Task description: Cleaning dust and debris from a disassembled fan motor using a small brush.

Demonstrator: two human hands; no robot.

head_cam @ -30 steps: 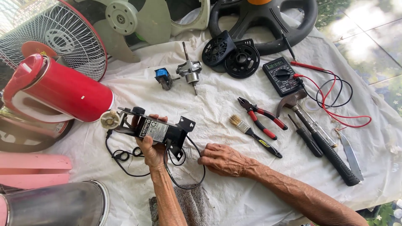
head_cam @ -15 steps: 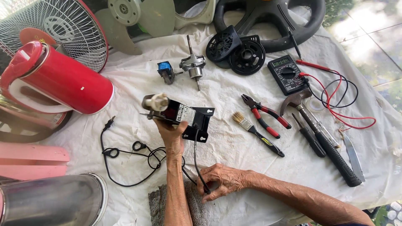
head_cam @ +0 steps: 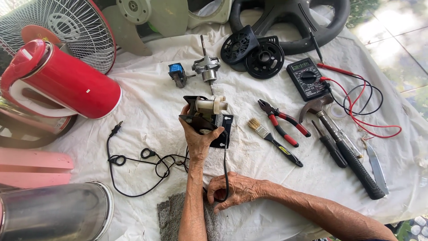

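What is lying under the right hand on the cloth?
The right hand presses the black power cord against the white cloth, beside a grey rag. Whatever lies beneath the palm itself is covered.

Red kettle (head_cam: 67,85), pliers (head_cam: 283,122), brush (head_cam: 273,140), multimeter (head_cam: 306,78), hammer (head_cam: 343,145).

A black multimeter (head_cam: 306,78) lies at the upper right of the cloth, its small grey rectangular screen (head_cam: 300,65) at the top end.

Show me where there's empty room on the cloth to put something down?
Bare cloth lies between the red kettle and the small blue part, and below the paintbrush. The right side is crowded around pliers, hammer and multimeter.
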